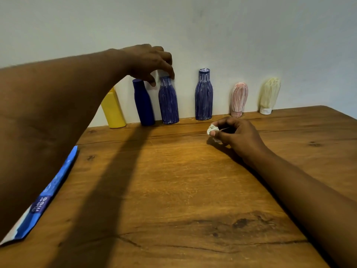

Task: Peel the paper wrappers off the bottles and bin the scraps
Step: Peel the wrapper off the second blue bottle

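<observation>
Wrapped bottle (168, 105), left hand (148, 62) gripping top; blue bottle (144, 105) just beside.

A plain, matte, grey-white wall (251, 35) fills the upper half of the view, with only faint smudges on it. A wooden surface (173, 180) of warm orange-brown planks butts against it, the grain running side to side. A dark knot (241, 222) lies near the front with thin cracks trailing from it, and smaller knots dot the boards. Soft light leaves a sheen at mid-board. A broad dark shadow runs diagonally from front left toward the back edge.
</observation>
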Action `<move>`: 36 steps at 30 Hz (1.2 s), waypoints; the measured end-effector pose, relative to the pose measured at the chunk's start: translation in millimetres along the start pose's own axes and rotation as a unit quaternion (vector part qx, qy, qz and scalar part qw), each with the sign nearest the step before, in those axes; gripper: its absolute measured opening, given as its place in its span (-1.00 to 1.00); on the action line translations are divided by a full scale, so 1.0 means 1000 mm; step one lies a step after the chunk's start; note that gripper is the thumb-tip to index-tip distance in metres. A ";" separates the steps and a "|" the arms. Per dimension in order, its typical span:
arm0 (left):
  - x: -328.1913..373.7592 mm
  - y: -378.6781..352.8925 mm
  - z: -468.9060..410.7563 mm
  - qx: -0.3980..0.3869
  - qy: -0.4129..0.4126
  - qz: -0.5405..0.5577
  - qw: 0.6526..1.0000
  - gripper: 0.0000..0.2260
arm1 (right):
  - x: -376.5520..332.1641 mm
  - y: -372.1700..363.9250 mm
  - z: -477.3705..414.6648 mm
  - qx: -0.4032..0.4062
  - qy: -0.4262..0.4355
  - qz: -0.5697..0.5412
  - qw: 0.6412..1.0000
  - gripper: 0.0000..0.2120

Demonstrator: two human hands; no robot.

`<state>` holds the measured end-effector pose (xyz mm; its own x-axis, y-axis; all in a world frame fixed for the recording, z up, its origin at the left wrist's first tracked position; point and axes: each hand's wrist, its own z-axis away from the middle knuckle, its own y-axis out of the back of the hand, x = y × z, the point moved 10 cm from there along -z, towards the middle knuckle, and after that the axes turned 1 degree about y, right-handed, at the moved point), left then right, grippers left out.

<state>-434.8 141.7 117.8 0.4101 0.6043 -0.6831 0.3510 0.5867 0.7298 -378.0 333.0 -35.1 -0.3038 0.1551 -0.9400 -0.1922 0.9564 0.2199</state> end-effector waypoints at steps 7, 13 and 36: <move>0.009 0.009 0.000 -0.023 -0.018 -0.029 0.999 -0.61 | 0.003 0.002 -0.003 0.001 -0.002 -0.002 1.000 -0.80; 0.020 0.035 0.058 -0.059 0.045 0.076 0.994 -0.59 | -0.012 0.017 0.016 0.066 0.012 -0.011 0.998 -0.77; 0.288 0.072 0.330 0.110 0.334 0.588 0.728 -0.57 | -0.119 0.049 0.321 0.185 0.087 0.125 0.971 -0.86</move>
<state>-13.3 179.7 -16.7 0.0616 0.7893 0.6109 0.2440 -0.6054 0.7576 -52.1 441.3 3.7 -0.4574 0.3797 -0.8041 0.2454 0.9230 0.2963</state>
